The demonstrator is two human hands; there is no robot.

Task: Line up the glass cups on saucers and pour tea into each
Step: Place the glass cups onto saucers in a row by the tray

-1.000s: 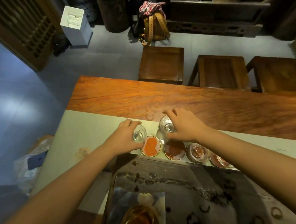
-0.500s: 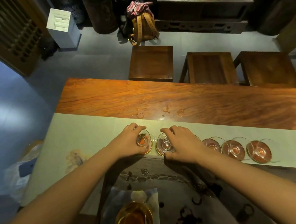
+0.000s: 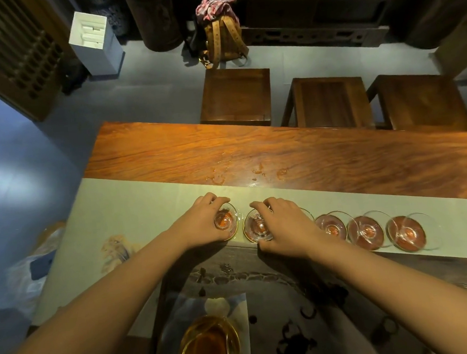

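Both cups now sit down on their saucers, lowered since a second ago. Left hand [image 3: 202, 223] curls around the far-left cup [image 3: 224, 221], fingertips on its rim; right hand [image 3: 281, 227] cups the next cup [image 3: 258, 226], steadying both. Row runs rightward along the runner [image 3: 146, 207], three more cups [image 3: 331, 226] beside. Pitcher [image 3: 209, 344] of tea waits near, likely next.

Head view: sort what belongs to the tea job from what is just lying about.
Job:
- left hand on a glass cup
- right hand on a second cup
- saucers in a row
- pitcher of tea

Lying about:
- backpack
- stools
- white box
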